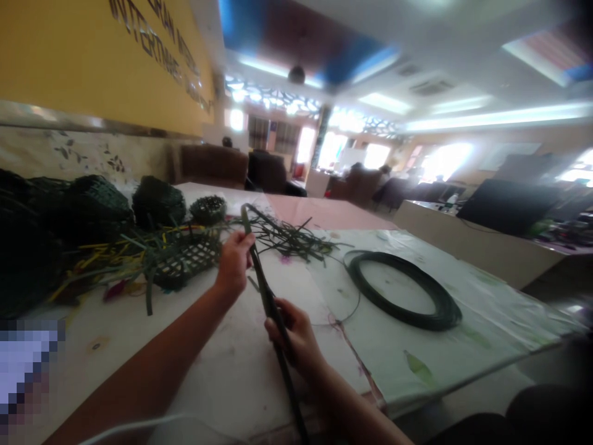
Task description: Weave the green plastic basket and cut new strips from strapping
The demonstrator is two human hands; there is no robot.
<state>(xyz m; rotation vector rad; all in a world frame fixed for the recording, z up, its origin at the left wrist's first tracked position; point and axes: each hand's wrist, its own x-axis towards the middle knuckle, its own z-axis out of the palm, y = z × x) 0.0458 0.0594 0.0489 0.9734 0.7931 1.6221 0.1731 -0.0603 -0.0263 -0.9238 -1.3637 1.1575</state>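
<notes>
A long bundle of dark green flat strips (263,284) runs slantwise over the table, between both my hands. My left hand (235,259) is closed round its upper part, thumb on top, just below where the strips bend over. Lower down, my right hand (296,337) grips the same bundle with fingers curled round it. The lower end passes out of view at the bottom edge. Left of my left hand lies a piece of open green weaving (185,259) with loose ends. A pile of cut green strips (296,238) lies beyond my hands.
A large coil of dark green strip (403,309) lies on the right of the covered table (463,364). Dark green woven balls (157,201) line the left back, near yellow strips (88,256). A thin wire loop (359,296) trails from the coil. Chairs (269,173) stand behind.
</notes>
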